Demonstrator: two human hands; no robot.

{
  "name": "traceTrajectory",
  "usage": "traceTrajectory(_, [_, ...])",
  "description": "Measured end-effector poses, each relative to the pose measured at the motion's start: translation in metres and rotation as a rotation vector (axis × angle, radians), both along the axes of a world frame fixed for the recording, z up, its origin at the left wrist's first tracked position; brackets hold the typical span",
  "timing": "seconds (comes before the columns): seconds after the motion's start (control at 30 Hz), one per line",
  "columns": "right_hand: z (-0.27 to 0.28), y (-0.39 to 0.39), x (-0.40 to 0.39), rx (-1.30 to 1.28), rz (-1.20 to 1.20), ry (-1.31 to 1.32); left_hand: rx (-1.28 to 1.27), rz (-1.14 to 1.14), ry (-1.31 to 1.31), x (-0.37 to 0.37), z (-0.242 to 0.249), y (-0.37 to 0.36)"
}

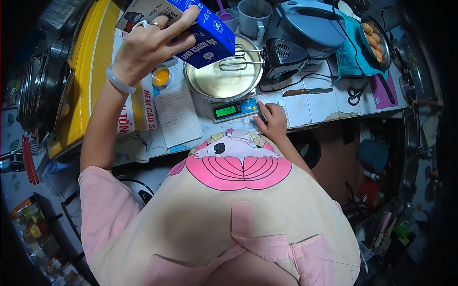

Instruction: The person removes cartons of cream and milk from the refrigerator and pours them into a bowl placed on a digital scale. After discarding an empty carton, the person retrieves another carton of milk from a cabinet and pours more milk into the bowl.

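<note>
My left hand (155, 43) is wrapped round a blue and white milk carton (210, 43), tilted over the left part of a metal bowl (190, 78). Pale cream-coloured liquid (224, 81) lies in the bowl. Whether any liquid is leaving the carton is hidden. The bowl stands on a digital scale (236, 110) with a lit green display. Beside the scale's right end, my right hand (273, 120) rests at the table edge with its fingers apart and nothing in them. Metal beaters (241, 61) of a grey-blue mixer (310, 28) reach over the bowl.
A small bowl with orange yolk (161, 76) and a handwritten notebook (177, 114) are left of the bowl. Rightward lie a knife (307, 92), scissors (354, 95), a cable and a pan of eggs (373, 40). Grey mugs (255, 16) stand behind.
</note>
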State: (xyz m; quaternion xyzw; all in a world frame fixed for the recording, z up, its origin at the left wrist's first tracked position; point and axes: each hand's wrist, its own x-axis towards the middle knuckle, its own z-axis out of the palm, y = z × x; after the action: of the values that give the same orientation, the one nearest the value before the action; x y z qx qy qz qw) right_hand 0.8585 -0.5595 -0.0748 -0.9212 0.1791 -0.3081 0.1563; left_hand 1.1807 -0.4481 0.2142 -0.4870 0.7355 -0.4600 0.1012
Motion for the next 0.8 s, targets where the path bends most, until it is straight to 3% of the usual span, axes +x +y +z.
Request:
traceTrajectory(0.43, [0.001, 0.000, 0.000, 0.003, -0.002, 0.005, 0.087, 0.012, 0.065, -0.002, -0.006, -0.001])
traceTrajectory(0.8, [0.002, 0.000, 0.000, 0.028, 0.001, -0.006, 0.286, 0.334, 0.252, -0.015, -0.016, -0.001])
